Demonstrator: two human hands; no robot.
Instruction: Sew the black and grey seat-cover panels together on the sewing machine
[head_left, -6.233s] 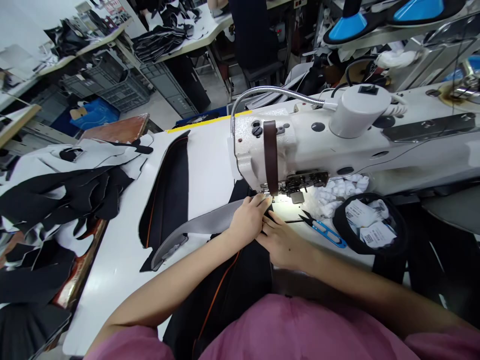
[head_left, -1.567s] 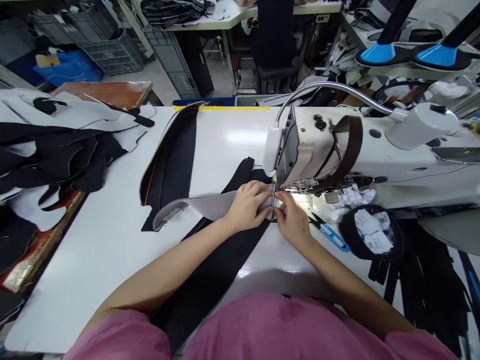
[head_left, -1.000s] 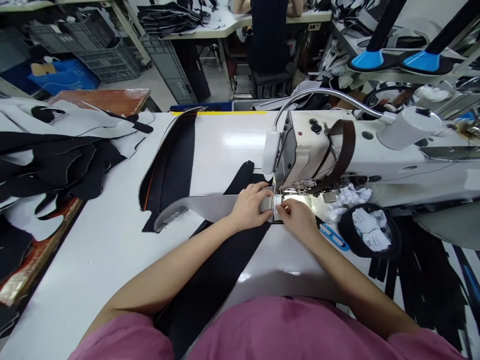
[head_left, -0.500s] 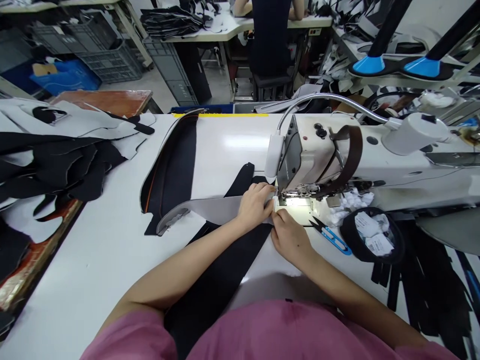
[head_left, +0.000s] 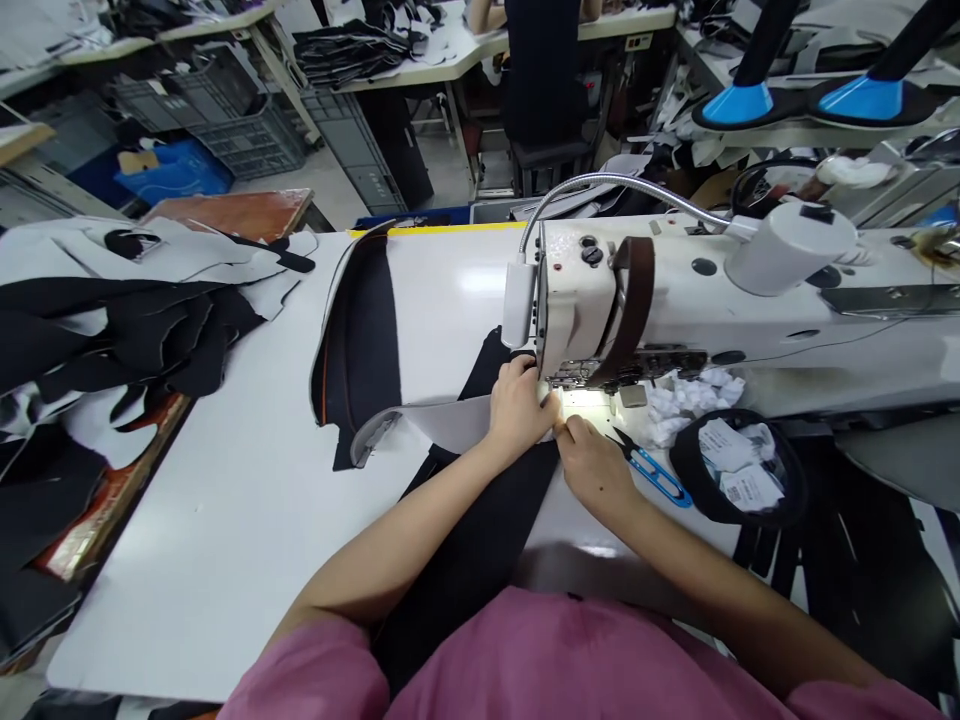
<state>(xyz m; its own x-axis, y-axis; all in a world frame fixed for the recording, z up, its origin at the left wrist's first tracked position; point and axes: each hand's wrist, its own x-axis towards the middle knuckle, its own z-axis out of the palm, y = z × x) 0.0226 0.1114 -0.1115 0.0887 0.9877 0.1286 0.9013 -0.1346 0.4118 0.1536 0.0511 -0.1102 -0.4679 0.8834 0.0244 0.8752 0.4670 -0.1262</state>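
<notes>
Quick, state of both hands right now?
Left hand: fingers bent, on the grey fabric by the sewing machine; grip cannot be told.
Right hand: fingers curled, fingertips close to the left hand; holding anything cannot be told.

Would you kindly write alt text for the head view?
A person's left hand lies on a gray strip at a white sewing machine, the right hand close beside it. Blue snips and a black container of white tags lie further right.

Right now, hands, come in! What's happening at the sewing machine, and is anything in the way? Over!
Left hand on grey strip; right hand close by, grip hidden. Strip lies over black cloth. Blue snips near right hand, off the strip.
</notes>
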